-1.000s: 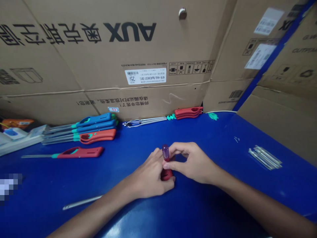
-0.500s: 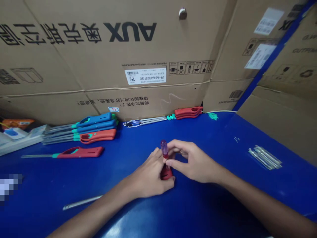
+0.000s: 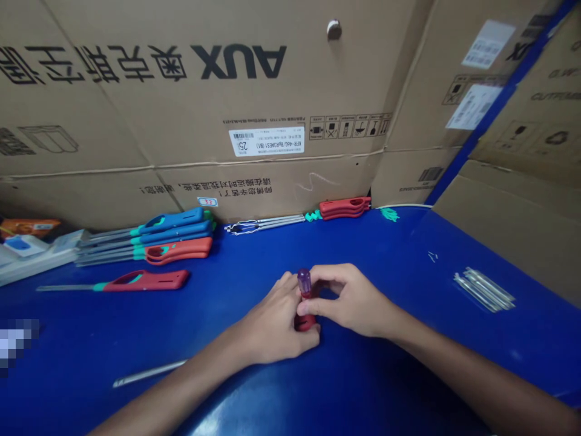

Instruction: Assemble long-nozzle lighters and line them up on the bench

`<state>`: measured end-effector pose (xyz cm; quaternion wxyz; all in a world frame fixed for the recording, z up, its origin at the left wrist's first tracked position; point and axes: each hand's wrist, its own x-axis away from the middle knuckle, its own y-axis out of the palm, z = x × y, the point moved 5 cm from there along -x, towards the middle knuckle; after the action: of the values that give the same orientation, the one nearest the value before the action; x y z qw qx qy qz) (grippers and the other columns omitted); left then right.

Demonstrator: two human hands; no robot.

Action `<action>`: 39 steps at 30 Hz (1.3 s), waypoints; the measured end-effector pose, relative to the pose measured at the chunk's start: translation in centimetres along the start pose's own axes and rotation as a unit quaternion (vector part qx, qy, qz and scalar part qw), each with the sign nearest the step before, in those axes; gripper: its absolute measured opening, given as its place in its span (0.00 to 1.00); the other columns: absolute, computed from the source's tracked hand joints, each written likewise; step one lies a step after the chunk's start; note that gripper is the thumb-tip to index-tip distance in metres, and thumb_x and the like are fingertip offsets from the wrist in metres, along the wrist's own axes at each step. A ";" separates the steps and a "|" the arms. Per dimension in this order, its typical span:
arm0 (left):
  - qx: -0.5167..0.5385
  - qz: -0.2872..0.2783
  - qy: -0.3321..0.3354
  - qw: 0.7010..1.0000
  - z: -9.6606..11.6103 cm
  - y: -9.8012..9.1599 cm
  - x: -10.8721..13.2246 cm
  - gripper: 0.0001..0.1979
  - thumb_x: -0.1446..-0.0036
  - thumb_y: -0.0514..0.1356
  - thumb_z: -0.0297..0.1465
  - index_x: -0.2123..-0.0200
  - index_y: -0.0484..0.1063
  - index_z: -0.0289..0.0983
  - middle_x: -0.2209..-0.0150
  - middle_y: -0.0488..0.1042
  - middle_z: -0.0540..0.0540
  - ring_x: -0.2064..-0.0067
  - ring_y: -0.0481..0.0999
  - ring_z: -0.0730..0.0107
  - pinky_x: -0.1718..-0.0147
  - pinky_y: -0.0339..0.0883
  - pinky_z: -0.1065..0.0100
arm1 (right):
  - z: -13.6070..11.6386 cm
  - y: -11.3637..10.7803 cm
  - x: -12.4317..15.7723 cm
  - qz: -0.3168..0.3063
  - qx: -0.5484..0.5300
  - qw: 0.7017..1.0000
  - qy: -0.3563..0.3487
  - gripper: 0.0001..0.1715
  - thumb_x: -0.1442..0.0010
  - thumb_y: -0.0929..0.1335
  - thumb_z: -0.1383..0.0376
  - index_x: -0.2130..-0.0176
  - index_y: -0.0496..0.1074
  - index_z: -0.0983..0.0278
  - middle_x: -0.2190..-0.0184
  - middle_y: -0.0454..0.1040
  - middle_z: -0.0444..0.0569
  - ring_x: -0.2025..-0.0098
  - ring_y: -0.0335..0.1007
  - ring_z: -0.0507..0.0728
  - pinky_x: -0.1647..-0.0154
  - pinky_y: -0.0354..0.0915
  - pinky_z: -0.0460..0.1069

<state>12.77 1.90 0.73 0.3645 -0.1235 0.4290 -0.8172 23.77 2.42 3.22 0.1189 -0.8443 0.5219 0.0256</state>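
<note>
My left hand (image 3: 275, 327) is closed around a red plastic lighter handle (image 3: 305, 323), holding it down on the blue tabletop; most of the handle is hidden by the fingers. Between the thumb and fingers of my right hand (image 3: 354, 303) is a small screwdriver with a clear purple grip (image 3: 304, 281). It stands nearly upright over the red handle, and its tip is hidden. A metal tube (image 3: 149, 373) lies beside my left forearm.
To the left lie a red long-neck lighter (image 3: 149, 280) and a stack of blue (image 3: 177, 231) and orange (image 3: 181, 249) ones. Red handles (image 3: 345, 208) with thin rods are by the cardboard wall (image 3: 272, 175). Green pieces (image 3: 389, 214) and metal tubes (image 3: 485, 289) are at right.
The screwdriver's grip has sunk slightly and stands a little straighter. My right thumb and fingers have shifted a bit left and down along it. My left hand stays in place.
</note>
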 end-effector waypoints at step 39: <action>-0.381 -0.057 0.066 0.921 1.6 0.0 0.4 0.12 0.36 0.49 0.26 0.69 0.69 0.33 0.67 0.71 0.40 0.63 0.69 0.55 0.64 0.62 0.55 | -0.5 -2.0 -0.4 0.050 0.027 0.998 -0.037 0.09 0.43 0.64 0.71 0.59 0.68 0.65 0.69 0.75 0.45 0.64 0.74 0.52 0.58 0.67 0.48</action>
<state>13.35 0.64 1.63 0.2132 -0.2230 0.7230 -0.6181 25.35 3.50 4.16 0.1590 -0.8119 0.5596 0.0485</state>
